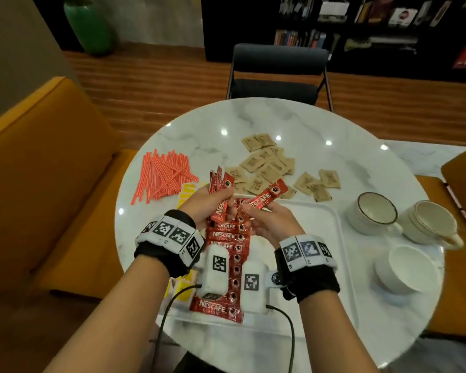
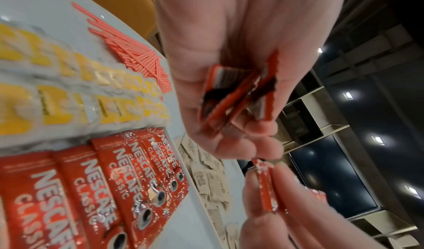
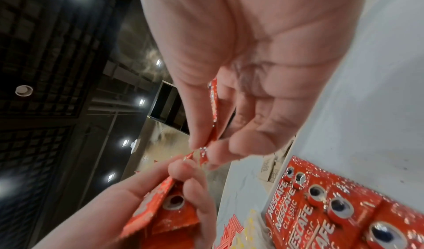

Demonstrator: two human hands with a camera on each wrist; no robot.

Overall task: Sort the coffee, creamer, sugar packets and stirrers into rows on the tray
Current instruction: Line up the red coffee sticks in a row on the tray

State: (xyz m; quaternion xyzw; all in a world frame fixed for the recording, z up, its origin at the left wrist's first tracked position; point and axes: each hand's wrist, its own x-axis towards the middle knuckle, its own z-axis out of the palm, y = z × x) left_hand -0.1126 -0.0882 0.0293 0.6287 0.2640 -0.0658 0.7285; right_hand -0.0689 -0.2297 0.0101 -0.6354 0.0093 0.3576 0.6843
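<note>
1. At the table's left edge, I note the stirrers (image 1: 163, 176) lying loose and the yellow creamer packets (image 2: 75, 91) beside the tray (image 1: 331, 254).
2. My left hand (image 1: 207, 204) is curled round a bunch of coffee sticks (image 1: 222, 195).
3. The coffee row (image 1: 226, 254) lies on the tray's left side.
4. My right hand (image 1: 273, 222) pinches a single coffee stick (image 1: 267, 198) by its lower end.
5. The sugar packets (image 1: 275, 168) lie scattered on the table beyond the tray.
6. Judgement: the sticks are light, slick foil; grip mid-length, flat.

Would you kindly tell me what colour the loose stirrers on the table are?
The stirrers are salmon-orange, seen best in the head view.
</note>
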